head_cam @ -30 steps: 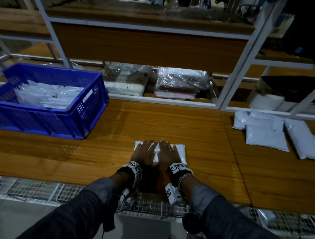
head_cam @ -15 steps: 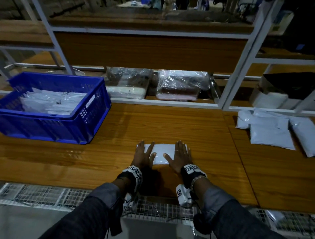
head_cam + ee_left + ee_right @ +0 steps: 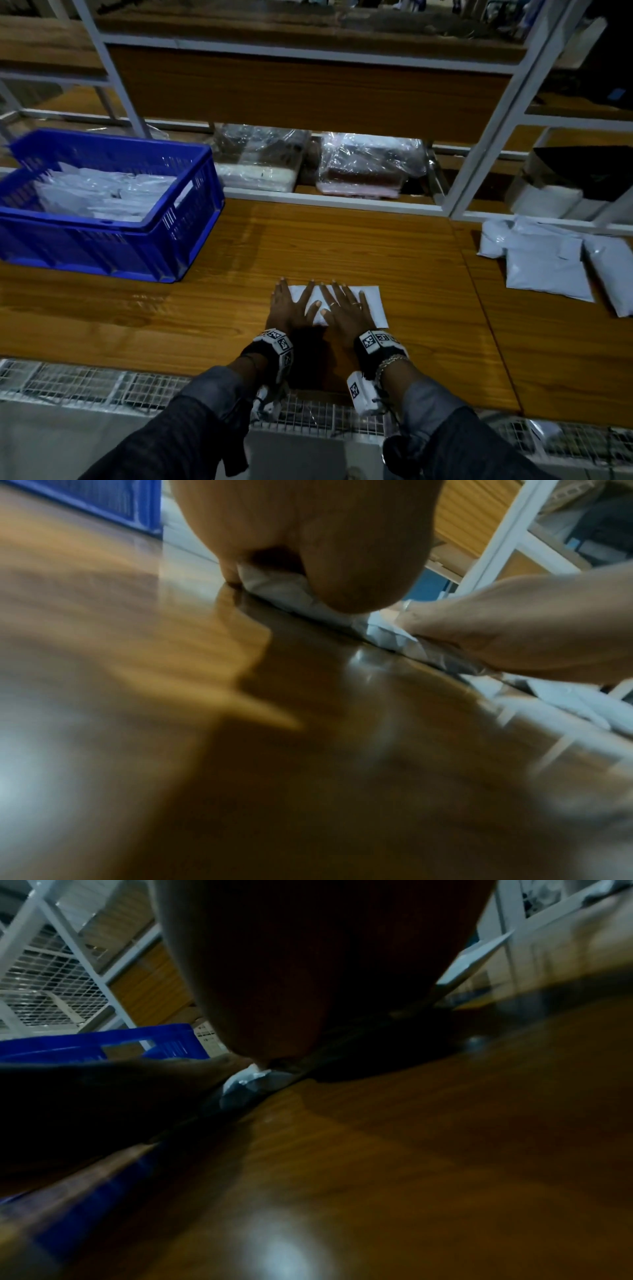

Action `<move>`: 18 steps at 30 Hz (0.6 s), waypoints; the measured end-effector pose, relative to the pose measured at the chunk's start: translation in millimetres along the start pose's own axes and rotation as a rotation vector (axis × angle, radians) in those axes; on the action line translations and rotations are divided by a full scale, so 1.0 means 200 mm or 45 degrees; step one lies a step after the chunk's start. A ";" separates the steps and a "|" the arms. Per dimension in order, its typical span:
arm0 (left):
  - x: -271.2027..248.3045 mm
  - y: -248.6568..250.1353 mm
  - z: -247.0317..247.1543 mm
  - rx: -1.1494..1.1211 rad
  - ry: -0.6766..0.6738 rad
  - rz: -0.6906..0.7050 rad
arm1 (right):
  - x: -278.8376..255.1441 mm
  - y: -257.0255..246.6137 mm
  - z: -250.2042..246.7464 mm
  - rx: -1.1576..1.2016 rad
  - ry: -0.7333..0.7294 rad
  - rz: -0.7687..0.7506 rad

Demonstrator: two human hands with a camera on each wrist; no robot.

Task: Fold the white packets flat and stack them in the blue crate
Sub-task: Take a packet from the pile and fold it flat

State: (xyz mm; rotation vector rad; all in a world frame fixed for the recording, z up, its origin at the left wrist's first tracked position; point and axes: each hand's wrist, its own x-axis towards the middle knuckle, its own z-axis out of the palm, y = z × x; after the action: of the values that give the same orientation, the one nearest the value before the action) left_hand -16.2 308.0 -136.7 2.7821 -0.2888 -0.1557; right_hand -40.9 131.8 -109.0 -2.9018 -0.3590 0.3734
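A folded white packet [image 3: 373, 301] lies flat on the wooden table [image 3: 342, 246] near its front edge. My left hand [image 3: 289, 305] presses its left part with straight, spread fingers. My right hand [image 3: 344, 306] presses the middle beside it, palm down, its thumb next to the left thumb. The left wrist view shows the packet's [image 3: 291, 591] crumpled edge under my palm. In the right wrist view a bit of the packet [image 3: 246, 1083] shows under the palm. The blue crate [image 3: 113, 240] stands at the left rear, holding several white packets [image 3: 102, 195].
A pile of unfolded white packets [image 3: 548, 263] lies at the right of the table. Plastic-wrapped bundles [image 3: 370, 168] sit on the low shelf behind, between white frame posts [image 3: 486, 137]. A wire mesh ledge [image 3: 85, 383] runs along the table's front.
My hands had spread apart across the packet half a second ago. Now they have slid back together over its left and middle, leaving the right end uncovered.
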 end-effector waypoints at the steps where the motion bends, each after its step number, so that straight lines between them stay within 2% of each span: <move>1: 0.02 0.00 0.00 -0.019 -0.031 -0.027 | 0.00 0.01 0.00 0.008 0.008 0.006; 2: 0.03 -0.01 0.01 -0.073 -0.128 -0.060 | 0.00 0.00 0.00 0.014 0.014 0.012; 6: 0.03 0.05 -0.03 0.001 -0.111 -0.096 | 0.02 -0.02 0.01 0.044 -0.026 0.083; 9: 0.05 0.07 -0.11 0.011 -0.242 -0.197 | 0.05 0.00 -0.03 0.089 -0.121 0.110; 12: 0.02 0.02 -0.14 0.046 -0.297 -0.089 | 0.04 0.01 -0.08 0.197 -0.150 0.094; 15: -0.05 -0.04 -0.14 0.125 -0.214 0.050 | 0.01 0.07 -0.09 0.248 -0.128 0.105; 18: -0.05 -0.10 -0.17 0.047 -0.222 0.260 | -0.03 0.11 -0.10 0.214 -0.167 0.058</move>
State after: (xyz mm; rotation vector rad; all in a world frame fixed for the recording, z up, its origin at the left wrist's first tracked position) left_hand -18.5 339.5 -111.2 2.7573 -0.6217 -0.3459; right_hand -36.7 105.5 -94.4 -2.7321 -0.2676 0.5739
